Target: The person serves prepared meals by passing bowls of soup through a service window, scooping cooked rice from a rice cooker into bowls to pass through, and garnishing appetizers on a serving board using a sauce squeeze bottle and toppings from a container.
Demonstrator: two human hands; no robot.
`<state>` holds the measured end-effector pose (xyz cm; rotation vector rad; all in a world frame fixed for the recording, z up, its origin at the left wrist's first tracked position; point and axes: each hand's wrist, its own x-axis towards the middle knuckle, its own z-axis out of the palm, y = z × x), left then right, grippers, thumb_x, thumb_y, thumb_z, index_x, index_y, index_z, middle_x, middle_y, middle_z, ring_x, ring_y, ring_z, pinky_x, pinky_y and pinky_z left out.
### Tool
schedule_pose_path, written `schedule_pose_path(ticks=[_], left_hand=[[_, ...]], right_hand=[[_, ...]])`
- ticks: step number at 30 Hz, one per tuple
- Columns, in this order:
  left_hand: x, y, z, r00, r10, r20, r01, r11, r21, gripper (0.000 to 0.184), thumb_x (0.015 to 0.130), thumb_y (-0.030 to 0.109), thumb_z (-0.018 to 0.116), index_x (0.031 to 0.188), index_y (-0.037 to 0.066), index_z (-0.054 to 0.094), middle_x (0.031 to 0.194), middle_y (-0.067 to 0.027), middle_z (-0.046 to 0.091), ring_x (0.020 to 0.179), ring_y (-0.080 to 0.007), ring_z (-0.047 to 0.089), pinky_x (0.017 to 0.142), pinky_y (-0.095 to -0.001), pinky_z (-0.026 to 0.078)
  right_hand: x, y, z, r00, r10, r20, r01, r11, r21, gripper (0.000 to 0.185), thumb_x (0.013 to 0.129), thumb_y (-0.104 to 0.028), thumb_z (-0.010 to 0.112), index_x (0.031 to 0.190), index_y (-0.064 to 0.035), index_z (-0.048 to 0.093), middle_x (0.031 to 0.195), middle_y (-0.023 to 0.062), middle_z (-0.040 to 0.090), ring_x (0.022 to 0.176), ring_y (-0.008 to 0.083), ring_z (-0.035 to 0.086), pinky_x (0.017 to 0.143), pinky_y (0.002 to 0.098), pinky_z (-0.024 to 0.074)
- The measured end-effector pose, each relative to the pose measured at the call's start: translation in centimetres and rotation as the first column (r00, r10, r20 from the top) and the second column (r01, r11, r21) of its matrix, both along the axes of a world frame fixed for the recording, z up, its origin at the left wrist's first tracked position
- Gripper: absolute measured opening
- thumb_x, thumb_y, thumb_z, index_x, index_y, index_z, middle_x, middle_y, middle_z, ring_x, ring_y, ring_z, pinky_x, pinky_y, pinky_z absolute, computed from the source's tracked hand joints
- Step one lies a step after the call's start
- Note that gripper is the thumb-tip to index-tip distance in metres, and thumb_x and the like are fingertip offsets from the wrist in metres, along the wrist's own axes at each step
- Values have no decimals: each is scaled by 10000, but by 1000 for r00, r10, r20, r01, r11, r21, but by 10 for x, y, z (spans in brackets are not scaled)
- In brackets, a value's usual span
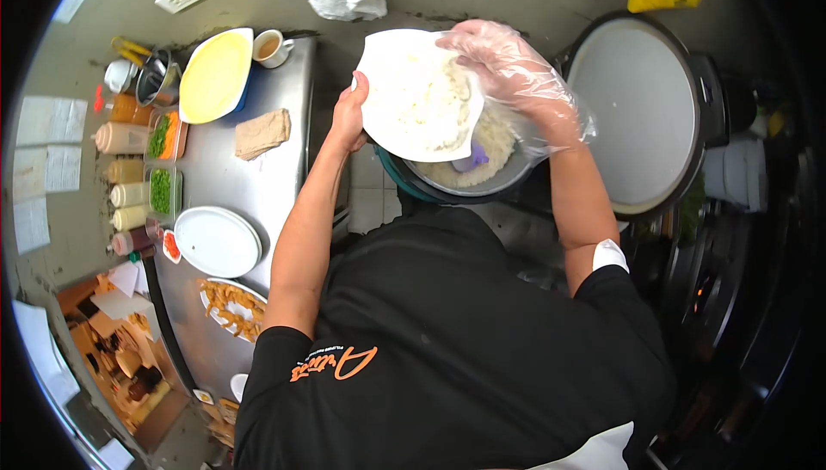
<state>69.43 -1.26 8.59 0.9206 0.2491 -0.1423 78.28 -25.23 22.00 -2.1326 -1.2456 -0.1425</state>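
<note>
My left hand (350, 113) grips the left edge of a white plate (379, 61), its thumb on the rim. White rice (430, 100) is spread over the plate, which is held above a round cooker pot (508, 179). My right hand (499, 61), in a clear plastic glove, is curled at the plate's right edge beside the rice. Its fingertips are partly hidden, so what they hold cannot be made out. More rice (490, 139) lies in the pot below, along with a purple-handled tool (475, 159) whose kind I cannot tell.
A large round lid (632, 113) stands open at right. The steel counter (284, 135) at left bears stacked white plates (218, 242), a plate of fried food (232, 308), brown napkins (262, 134), a yellow-topped dish (215, 74), a cup (272, 49) and several sauce bottles (122, 139).
</note>
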Motion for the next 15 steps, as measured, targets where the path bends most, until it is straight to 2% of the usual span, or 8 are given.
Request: schedule_pose_path(ticks=[1, 4, 5, 8, 9, 11, 12, 15], left_hand=[[-7, 5, 3, 1000, 7, -2, -7, 1000, 18, 687, 1023, 545, 439, 1367, -48, 482, 1268, -151, 627, 1111, -227, 644, 930, -358, 534], [-25, 26, 15, 1000, 21, 20, -22, 999, 41, 679, 1023, 541, 444, 1365, -45, 484, 1259, -147, 630, 1110, -225, 644, 927, -361, 536], [-37, 33, 19, 999, 35, 25, -36, 998, 44, 676, 1023, 539, 446, 1365, -43, 485, 1255, -145, 632, 1108, -224, 645, 925, -362, 537], [-75, 58, 22, 984, 172, -48, -172, 985, 10, 668, 1028, 539, 431, 1344, -44, 506, 1263, -145, 633, 1078, -221, 659, 915, -354, 543], [-91, 66, 27, 980, 196, -14, -197, 980, -27, 668, 1025, 544, 434, 1331, -44, 521, 1252, -144, 641, 1072, -215, 661, 914, -350, 544], [-129, 83, 39, 964, 262, 53, -257, 963, -83, 671, 1018, 555, 440, 1303, -43, 551, 1229, -142, 657, 1059, -203, 667, 911, -342, 545], [-153, 93, 38, 952, 304, 26, -304, 953, 3, 667, 1015, 558, 447, 1277, -42, 573, 1202, -139, 671, 1046, -190, 671, 899, -335, 547], [-218, 128, 31, 879, 477, -3, -476, 876, 78, 645, 1035, 521, 426, 1292, -55, 563, 1197, -141, 679, 1066, -204, 673, 946, -349, 535]], right_hand=[[1, 6, 1, 1000, -11, 21, 13, 994, -104, 234, 908, -99, 622, 1124, -33, 681, 1123, 137, 635, 1034, 303, 603, 889, 367, 488], [-7, 43, 40, 824, -97, -558, -93, 949, -302, 224, 909, -86, 628, 1123, -56, 690, 1130, 141, 644, 1055, 300, 598, 895, 362, 493], [-2, 47, 23, 977, 117, -178, -176, 916, -361, 222, 901, -68, 644, 1116, -52, 694, 1094, 147, 655, 1029, 301, 597, 884, 370, 497], [-1, 86, 15, 953, 164, -254, -257, 880, -399, 250, 853, -44, 673, 1101, -62, 701, 1021, 135, 670, 976, 308, 602, 844, 383, 511], [-12, 96, 20, 918, 373, 134, -349, 921, -172, 298, 799, -35, 691, 1092, -87, 710, 982, 107, 682, 951, 319, 612, 805, 397, 525], [-39, 129, 37, 863, 504, 21, -472, 822, -320, 318, 776, -23, 691, 1084, -97, 712, 1009, 99, 694, 972, 319, 624, 817, 402, 530], [-60, 154, 41, 810, 586, -34, -555, 745, -371, 328, 764, -17, 691, 1080, -102, 714, 1023, 95, 699, 983, 320, 629, 823, 405, 532], [-110, 218, 13, 854, 500, -141, -520, 817, -249, 343, 779, 16, 680, 1097, -107, 709, 1097, 102, 696, 1036, 315, 636, 864, 391, 519]])
